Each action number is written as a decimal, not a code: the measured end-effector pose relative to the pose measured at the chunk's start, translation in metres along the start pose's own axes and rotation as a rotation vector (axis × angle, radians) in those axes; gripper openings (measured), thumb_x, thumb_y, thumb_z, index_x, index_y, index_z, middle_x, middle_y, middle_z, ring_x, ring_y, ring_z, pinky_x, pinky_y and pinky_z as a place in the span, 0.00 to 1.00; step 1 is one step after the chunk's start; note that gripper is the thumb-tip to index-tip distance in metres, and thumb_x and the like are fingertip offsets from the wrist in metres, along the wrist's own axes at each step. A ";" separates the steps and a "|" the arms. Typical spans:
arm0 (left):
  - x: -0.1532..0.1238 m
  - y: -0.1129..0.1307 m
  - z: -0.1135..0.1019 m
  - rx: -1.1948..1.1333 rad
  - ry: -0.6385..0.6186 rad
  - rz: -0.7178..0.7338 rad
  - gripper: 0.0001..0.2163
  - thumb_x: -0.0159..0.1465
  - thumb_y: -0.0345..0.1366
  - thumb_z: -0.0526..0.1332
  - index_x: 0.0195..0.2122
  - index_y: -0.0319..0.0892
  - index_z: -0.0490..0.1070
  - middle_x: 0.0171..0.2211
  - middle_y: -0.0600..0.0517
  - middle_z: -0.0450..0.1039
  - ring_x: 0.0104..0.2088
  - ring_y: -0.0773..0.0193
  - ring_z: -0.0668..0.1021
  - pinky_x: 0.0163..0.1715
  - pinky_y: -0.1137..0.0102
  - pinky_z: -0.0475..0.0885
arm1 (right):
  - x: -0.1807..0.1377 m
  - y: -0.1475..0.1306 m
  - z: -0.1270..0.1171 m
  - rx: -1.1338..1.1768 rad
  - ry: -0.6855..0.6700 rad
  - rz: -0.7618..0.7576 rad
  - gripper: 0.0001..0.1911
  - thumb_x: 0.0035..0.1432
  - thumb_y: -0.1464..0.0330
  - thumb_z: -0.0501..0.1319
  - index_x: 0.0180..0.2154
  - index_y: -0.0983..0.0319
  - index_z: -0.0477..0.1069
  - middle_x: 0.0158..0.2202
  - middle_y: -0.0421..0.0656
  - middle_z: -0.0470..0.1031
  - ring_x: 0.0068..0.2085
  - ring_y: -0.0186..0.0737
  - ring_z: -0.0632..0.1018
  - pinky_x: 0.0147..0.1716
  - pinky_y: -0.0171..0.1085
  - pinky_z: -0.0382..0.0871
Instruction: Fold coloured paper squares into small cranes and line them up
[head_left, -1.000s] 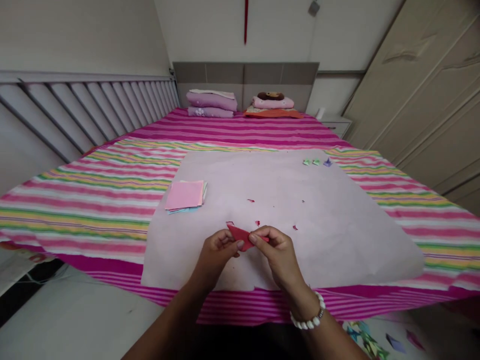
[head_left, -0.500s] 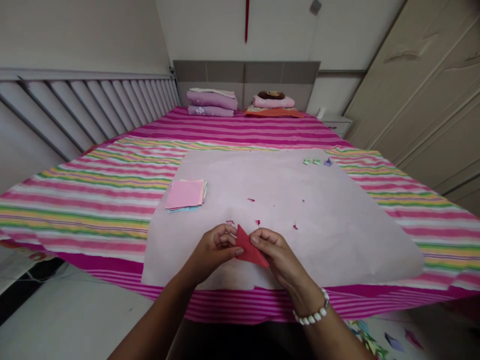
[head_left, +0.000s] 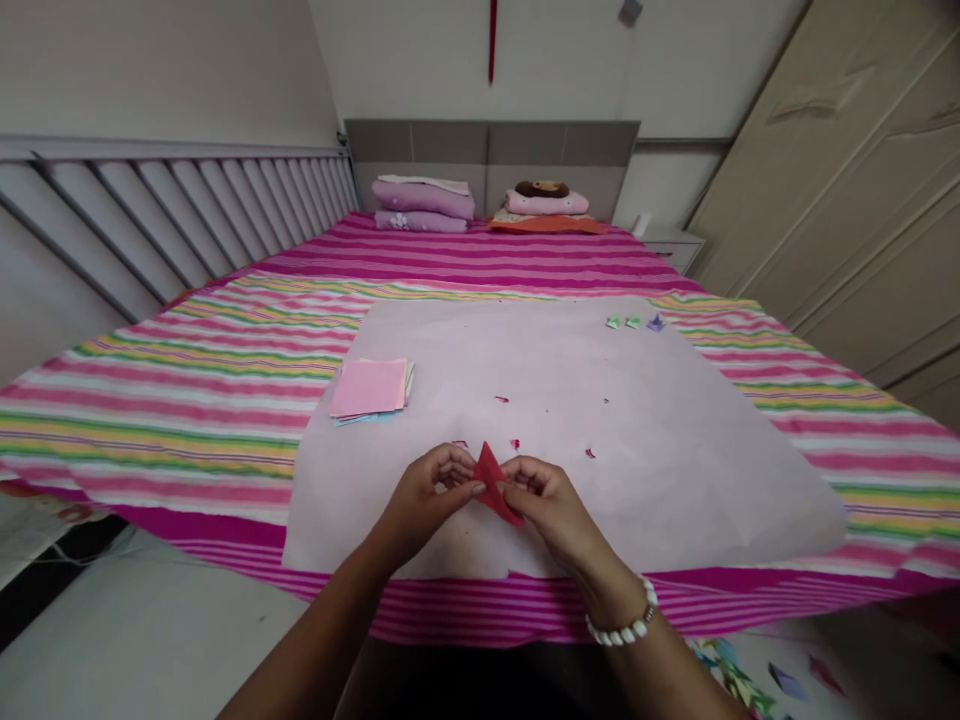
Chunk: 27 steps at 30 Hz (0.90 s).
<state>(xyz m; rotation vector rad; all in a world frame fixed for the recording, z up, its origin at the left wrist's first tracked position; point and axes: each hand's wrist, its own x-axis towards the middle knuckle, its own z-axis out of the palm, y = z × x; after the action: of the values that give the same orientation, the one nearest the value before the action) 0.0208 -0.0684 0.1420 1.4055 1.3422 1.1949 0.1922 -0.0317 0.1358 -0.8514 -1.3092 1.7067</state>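
Note:
A folded piece of red paper (head_left: 490, 474) is held between my two hands, just above the near part of a large pale sheet (head_left: 675, 470). My left hand (head_left: 435, 490) pinches its left side with the thumb in front. From the right, my right hand (head_left: 544, 495) grips the other side, thumb pressed on the near face. The fingers behind the paper are partly hidden. Small dark red scraps (head_left: 515, 444) lie on the sheet just beyond my hands.
A stack of square coloured papers (head_left: 369, 388), pink on top, lies at left on the sheet. Small folded green and purple paper pieces (head_left: 634, 322) stand at its far right. Striped bedding (head_left: 187, 400) surrounds the sheet. More folded papers (head_left: 739, 680) lie on the floor at lower right.
The red paper has turned and now looks narrower, its tip a little higher. My right thumb has shifted lower and inward on it, and my left thumb has risen slightly.

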 end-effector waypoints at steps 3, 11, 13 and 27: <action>-0.001 -0.006 0.009 0.228 0.229 0.102 0.09 0.53 0.33 0.67 0.35 0.42 0.73 0.30 0.54 0.72 0.28 0.67 0.72 0.31 0.70 0.68 | 0.002 0.004 0.002 -0.061 0.083 -0.028 0.08 0.45 0.64 0.68 0.25 0.61 0.74 0.16 0.34 0.67 0.19 0.30 0.63 0.19 0.31 0.56; -0.012 -0.002 0.027 0.227 0.260 0.089 0.13 0.65 0.40 0.55 0.46 0.41 0.70 0.36 0.48 0.73 0.37 0.60 0.76 0.39 0.65 0.71 | 0.002 0.016 0.007 -0.204 0.190 -0.149 0.08 0.51 0.63 0.64 0.27 0.61 0.71 0.20 0.36 0.66 0.22 0.33 0.64 0.21 0.33 0.57; -0.014 -0.001 0.025 0.416 0.384 0.218 0.15 0.61 0.41 0.61 0.48 0.42 0.70 0.42 0.45 0.71 0.42 0.56 0.74 0.43 0.61 0.70 | 0.002 0.018 0.006 -0.237 0.225 -0.169 0.08 0.52 0.63 0.63 0.28 0.61 0.71 0.20 0.36 0.65 0.22 0.33 0.64 0.21 0.33 0.58; -0.023 0.002 0.038 0.221 0.248 -0.051 0.24 0.62 0.42 0.59 0.57 0.38 0.61 0.29 0.53 0.75 0.24 0.66 0.76 0.28 0.71 0.72 | -0.003 0.021 0.015 -0.310 0.253 -0.242 0.09 0.58 0.64 0.60 0.29 0.61 0.69 0.21 0.36 0.66 0.22 0.33 0.66 0.21 0.32 0.59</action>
<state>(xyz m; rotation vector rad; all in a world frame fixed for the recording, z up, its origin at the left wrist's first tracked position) 0.0587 -0.0899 0.1347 1.3985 1.7172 1.2480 0.1762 -0.0434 0.1187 -1.0026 -1.4543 1.1852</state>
